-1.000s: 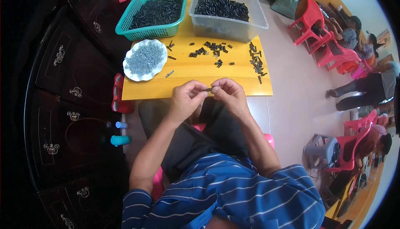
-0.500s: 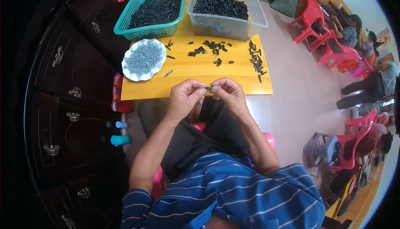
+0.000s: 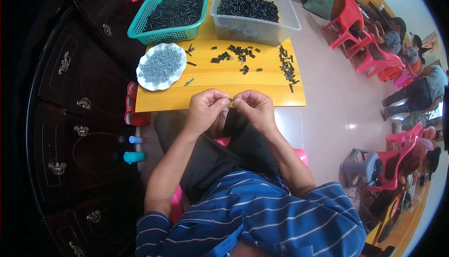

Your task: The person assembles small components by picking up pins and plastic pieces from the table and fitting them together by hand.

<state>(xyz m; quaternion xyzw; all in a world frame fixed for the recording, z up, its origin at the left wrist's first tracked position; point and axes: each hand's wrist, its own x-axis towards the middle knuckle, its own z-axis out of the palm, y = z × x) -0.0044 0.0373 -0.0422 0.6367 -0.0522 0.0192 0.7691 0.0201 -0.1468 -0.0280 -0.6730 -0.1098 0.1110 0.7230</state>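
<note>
Just above the near edge of the yellow table (image 3: 210, 77), my left hand (image 3: 204, 111) and my right hand (image 3: 257, 109) meet fingertip to fingertip. Both are closed in a pinch on one small dark cylindrical part (image 3: 231, 100), mostly hidden by the thumbs and fingers. Beyond them lie a loose cluster of short black cylinders (image 3: 241, 52) and, at the right edge, a row of longer black pieces (image 3: 286, 65). A single grey-tipped piece (image 3: 189, 82) rests to the left, beside a scalloped white plate (image 3: 159, 87) heaped with small, clear-looking pieces.
At the table's far side stand a teal perforated basket (image 3: 174, 37) and a translucent plastic bin (image 3: 255, 35), both holding many black parts. Dark wooden cabinets (image 3: 56, 116) line the left. Pink chairs (image 3: 348, 21), a grey stool (image 3: 358, 166) and other people are off to the right.
My right hand has shifted slightly left, bringing the fingertips closer together. Less of the small dark part shows between them.
</note>
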